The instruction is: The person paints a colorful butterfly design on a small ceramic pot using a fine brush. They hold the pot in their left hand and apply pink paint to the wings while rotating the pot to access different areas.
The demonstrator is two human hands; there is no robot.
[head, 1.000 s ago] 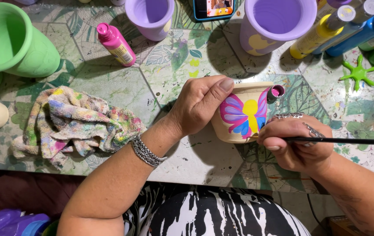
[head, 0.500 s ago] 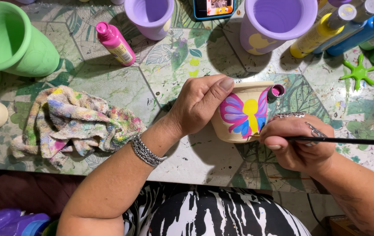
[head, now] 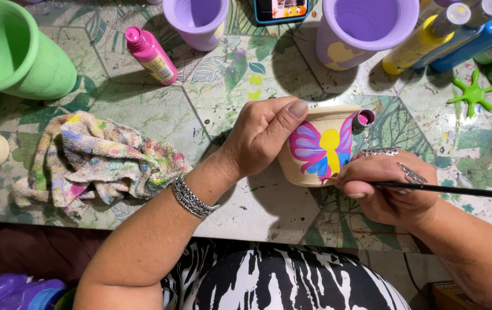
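A small cream pot [head: 309, 166] lies tilted on the table, painted with a butterfly that has pink, purple and blue wings and a yellow body. My left hand [head: 260, 138] grips the pot by its rim, thumb over the top edge. My right hand [head: 386, 186] holds a thin black paintbrush [head: 458, 189], its tip hidden at the pot's painted side. A pink paint cap [head: 364, 119] sits just beyond the pot.
A paint-stained rag [head: 96, 161] lies at left. Behind it are a green pot [head: 16, 54], a pink paint bottle [head: 149, 54] and two lilac pots [head: 197, 20] [head: 361, 28]. Yellow and blue paint bottles [head: 429, 34] and a green star shape [head: 473, 95] are at right.
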